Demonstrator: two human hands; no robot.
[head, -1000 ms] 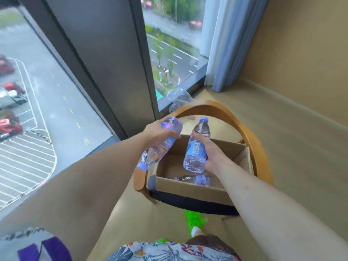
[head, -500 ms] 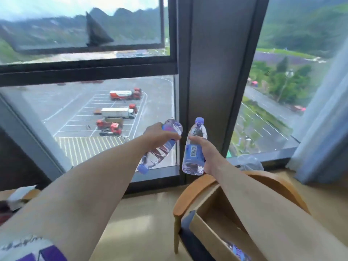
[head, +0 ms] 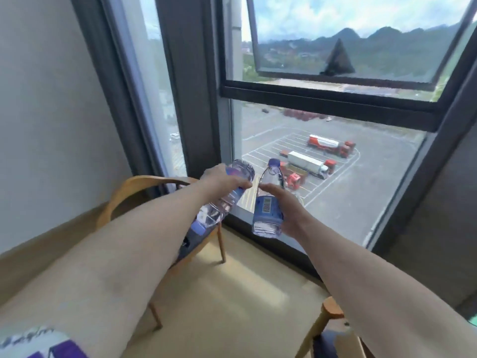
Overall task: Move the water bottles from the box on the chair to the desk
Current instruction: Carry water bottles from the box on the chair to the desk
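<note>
I hold two clear water bottles with blue labels out in front of me at chest height. My left hand [head: 223, 180] grips one bottle [head: 222, 202] tilted, its blue cap pointing down and toward me. In my right hand [head: 286, 210] the other bottle [head: 267, 205] stands upright, cap up, barcode facing me. The two bottles nearly touch near their tops. The chair with the box shows only as a wooden corner [head: 331, 310] at the bottom right; the box and the desk are out of view.
A second wooden chair [head: 144, 187] with a dark seat stands by the window on the left, under my left arm. A tall window [head: 335, 161] with dark frames fills the view ahead. A pale wall [head: 51, 125] is on the left, beige floor [head: 232, 306] below.
My view has swung left, away from the chair with the box, which has slid to the bottom right. Both hands keep their bottles and have moved with me; another chair has come into view.
</note>
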